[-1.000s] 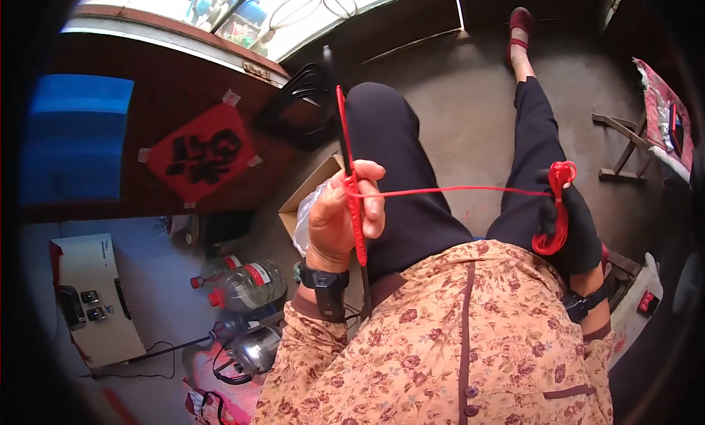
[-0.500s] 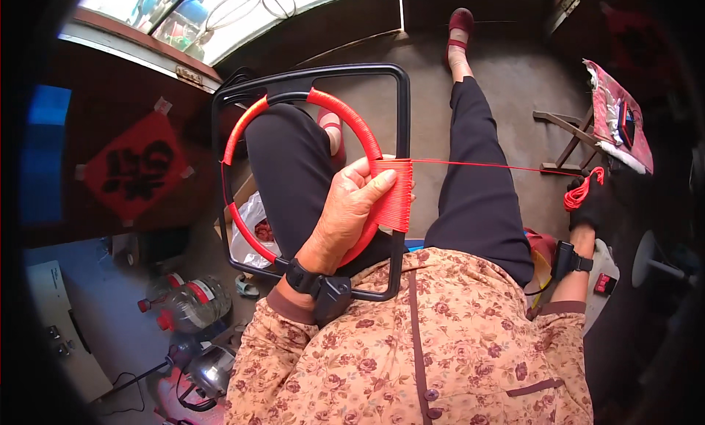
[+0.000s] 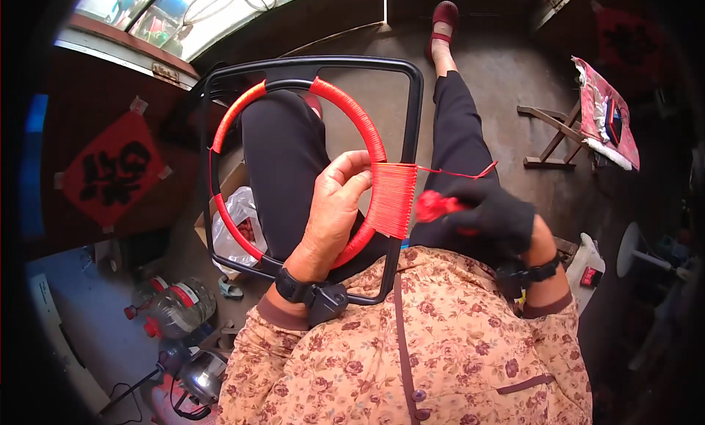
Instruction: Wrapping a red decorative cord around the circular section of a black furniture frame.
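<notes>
A black tubular frame (image 3: 413, 117) with a round ring inside it rests over my lap. Red cord (image 3: 349, 111) wraps long stretches of the ring, and a dense red cord panel (image 3: 394, 200) bridges the ring and the frame's right bar. My bare left hand (image 3: 335, 197) grips the ring at the panel's left edge, fingers curled round it. Just right of the panel, my black-gloved right hand (image 3: 496, 213) is closed on a red cord bundle (image 3: 435, 205), blurred by motion. A loose strand (image 3: 470, 174) runs slack from the panel's top corner.
A wooden folding stool (image 3: 558, 135) with a pink cover stands at right. Near my left side are a plastic bag (image 3: 239, 227), large clear bottles (image 3: 187, 307) and a metal kettle (image 3: 202, 375). A red diamond-shaped paper (image 3: 114, 169) hangs on the door at left.
My right hand has swung in from the far right to beside the panel, bringing the cord bundle. The taut strand has gone slack. My left hand has shifted slightly left off the panel.
</notes>
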Tool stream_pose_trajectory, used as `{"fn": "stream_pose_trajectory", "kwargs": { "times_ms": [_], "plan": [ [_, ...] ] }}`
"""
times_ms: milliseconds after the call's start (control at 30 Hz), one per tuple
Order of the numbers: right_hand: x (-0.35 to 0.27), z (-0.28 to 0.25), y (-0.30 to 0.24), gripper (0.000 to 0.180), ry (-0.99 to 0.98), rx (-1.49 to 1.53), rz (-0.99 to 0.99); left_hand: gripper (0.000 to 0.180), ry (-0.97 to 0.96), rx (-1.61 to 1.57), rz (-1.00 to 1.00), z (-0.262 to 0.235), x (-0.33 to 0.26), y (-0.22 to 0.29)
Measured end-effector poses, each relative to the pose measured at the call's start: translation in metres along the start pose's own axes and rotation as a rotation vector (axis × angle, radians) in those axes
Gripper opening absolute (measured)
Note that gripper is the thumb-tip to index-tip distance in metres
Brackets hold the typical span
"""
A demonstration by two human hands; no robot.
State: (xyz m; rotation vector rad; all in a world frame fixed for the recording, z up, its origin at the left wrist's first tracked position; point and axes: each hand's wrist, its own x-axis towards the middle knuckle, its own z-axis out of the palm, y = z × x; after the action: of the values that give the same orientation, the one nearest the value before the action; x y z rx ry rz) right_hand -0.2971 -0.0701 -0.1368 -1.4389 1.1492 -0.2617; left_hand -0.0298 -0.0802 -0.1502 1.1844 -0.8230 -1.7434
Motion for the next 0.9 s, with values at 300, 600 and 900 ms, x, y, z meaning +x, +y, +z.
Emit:
{"fn": "stream_pose_trajectory", "kwargs": {
  "times_ms": [300, 600, 900],
  "plan": [
    [0.077, 0.042, -0.021, 0.049, 0.389, 0.534, -0.195, 0.029, 0.213, 0.378, 0.375, 0.01, -0.007, 0.001],
    [0.056, 0.056, -0.079, 0.047, 0.512, -0.496, -0.842, 0.045, 0.203, 0.579, 1.18, 0.02, -0.018, 0.009],
    [0.012, -0.026, -0.023, 0.02, 0.549, -0.409, -0.488, 0.018, 0.212, 0.258, 0.401, 0.014, -0.009, 0.004]
  ]
}}
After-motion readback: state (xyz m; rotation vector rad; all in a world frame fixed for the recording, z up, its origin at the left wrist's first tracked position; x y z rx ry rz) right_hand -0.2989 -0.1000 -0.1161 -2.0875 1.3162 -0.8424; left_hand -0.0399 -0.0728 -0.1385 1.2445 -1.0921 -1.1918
